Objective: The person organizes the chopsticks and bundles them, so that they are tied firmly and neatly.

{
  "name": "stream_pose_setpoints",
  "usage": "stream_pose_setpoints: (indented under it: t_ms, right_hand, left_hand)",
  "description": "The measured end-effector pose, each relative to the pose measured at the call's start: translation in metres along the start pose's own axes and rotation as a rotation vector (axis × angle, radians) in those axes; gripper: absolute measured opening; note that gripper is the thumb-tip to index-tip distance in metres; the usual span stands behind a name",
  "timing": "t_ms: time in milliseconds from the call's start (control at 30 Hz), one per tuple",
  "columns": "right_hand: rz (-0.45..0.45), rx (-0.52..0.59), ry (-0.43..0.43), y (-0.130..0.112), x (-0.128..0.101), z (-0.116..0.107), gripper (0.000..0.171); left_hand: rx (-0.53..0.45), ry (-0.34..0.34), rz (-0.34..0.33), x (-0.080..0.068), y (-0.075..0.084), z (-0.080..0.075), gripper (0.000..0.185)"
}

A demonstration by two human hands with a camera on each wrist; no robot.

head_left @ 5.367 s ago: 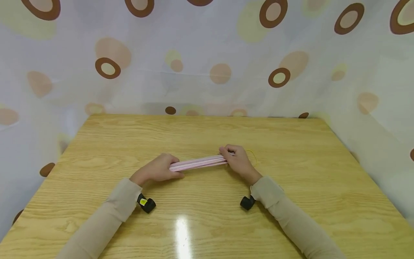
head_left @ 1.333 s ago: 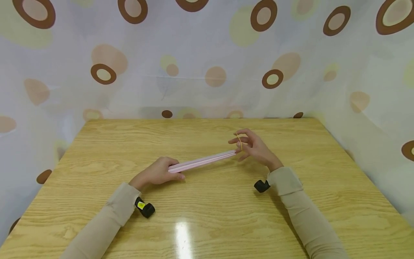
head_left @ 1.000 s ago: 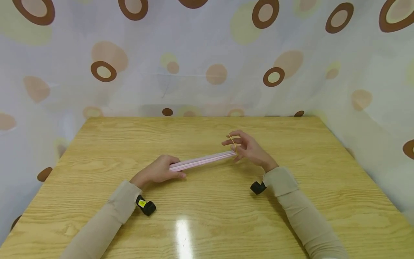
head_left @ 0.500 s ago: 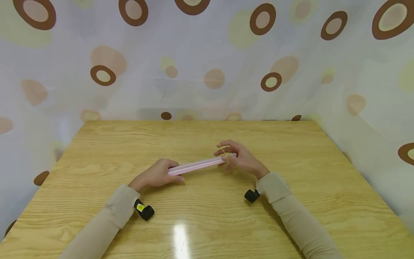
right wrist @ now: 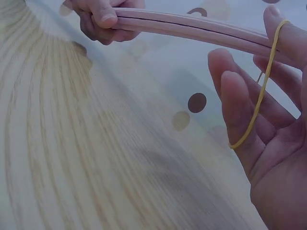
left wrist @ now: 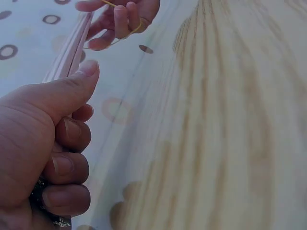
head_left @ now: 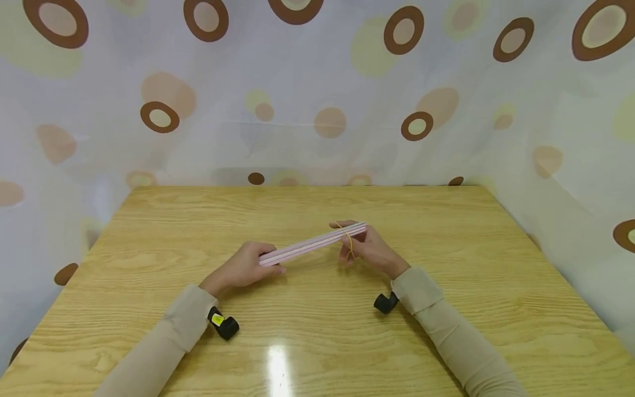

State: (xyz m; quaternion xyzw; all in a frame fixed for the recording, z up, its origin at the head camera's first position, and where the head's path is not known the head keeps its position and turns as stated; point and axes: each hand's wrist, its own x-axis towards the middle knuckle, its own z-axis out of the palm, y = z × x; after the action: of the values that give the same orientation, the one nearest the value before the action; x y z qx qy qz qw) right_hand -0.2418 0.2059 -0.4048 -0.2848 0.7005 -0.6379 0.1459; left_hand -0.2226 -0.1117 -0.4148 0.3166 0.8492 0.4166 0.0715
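My left hand (head_left: 240, 266) grips the near end of a bundle of long, thin, pale pink sticks (head_left: 302, 246), its thumb along them and fingers curled beneath in the left wrist view. The bundle slants up to the right, over the table. At its far end is my right hand (head_left: 374, 251), fingers spread and partly bent. A thin yellow rubber band (right wrist: 261, 96) is hooked over its thumb and fingers and stretched between them. In the right wrist view the sticks pass close by the thumb (right wrist: 291, 40); in the head view their tips show above the palm.
Under both arms lies a wood-grain table (head_left: 317, 342). A pale cloth with brown and peach spots (head_left: 278, 127) hangs behind it and along the sides. Small black cameras are worn at the left wrist (head_left: 228, 327) and right wrist (head_left: 385, 303).
The right hand let go of the sticks, spread the rubber band over its fingers, then moved left over the far end. The stick tips have risen at that hand. The left hand keeps its grip.
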Motion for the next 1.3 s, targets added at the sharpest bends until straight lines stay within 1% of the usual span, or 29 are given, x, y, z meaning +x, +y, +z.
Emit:
stream_pose_setpoints:
  t_ms: [100, 233, 333, 467, 533, 700, 767, 833, 1067, 1200, 1300]
  right_hand:
    - [0.005, 0.049, -0.001, -0.001, 0.001, 0.003, 0.059]
    - [-0.007, 0.138, -0.015, 0.002, 0.002, 0.008, 0.054]
    - [-0.025, 0.126, -0.003, 0.004, 0.003, 0.011, 0.050]
    - [-0.031, 0.083, 0.045, 0.005, 0.004, 0.015, 0.048]
    - [-0.021, 0.083, 0.059, 0.005, 0.005, 0.017, 0.046]
    - [0.017, 0.139, 0.089, 0.001, 0.006, 0.018, 0.035]
    - [0.035, 0.161, 0.107, 0.001, 0.005, 0.016, 0.030]
    - [0.056, 0.163, 0.128, 0.000, 0.004, 0.015, 0.029]
    - [0.116, 0.118, 0.218, -0.001, -0.002, 0.008, 0.039]
    - [0.158, 0.043, 0.271, -0.002, -0.002, 0.008, 0.037]
    - [0.184, 0.012, 0.275, -0.001, -0.003, 0.008, 0.037]
  left_hand:
    - [-0.009, 0.023, 0.001, 0.001, 0.000, 0.001, 0.019]
    - [-0.021, 0.036, -0.009, 0.001, 0.001, 0.002, 0.017]
    - [-0.021, 0.042, -0.026, 0.001, 0.001, 0.002, 0.016]
    - [-0.010, 0.058, -0.035, 0.001, 0.001, 0.002, 0.016]
    - [0.000, 0.088, -0.033, 0.001, 0.003, 0.001, 0.017]
    - [0.027, 0.180, -0.027, 0.000, 0.006, 0.001, 0.018]
    - [0.032, 0.206, -0.028, 0.001, 0.006, 0.002, 0.018]
    - [0.034, 0.224, -0.029, 0.003, 0.006, 0.003, 0.018]
    - [0.034, 0.253, -0.011, 0.012, 0.005, 0.009, 0.022]
    - [0.051, 0.295, -0.003, 0.012, 0.005, 0.012, 0.024]
    - [0.061, 0.306, 0.013, 0.010, 0.006, 0.013, 0.025]
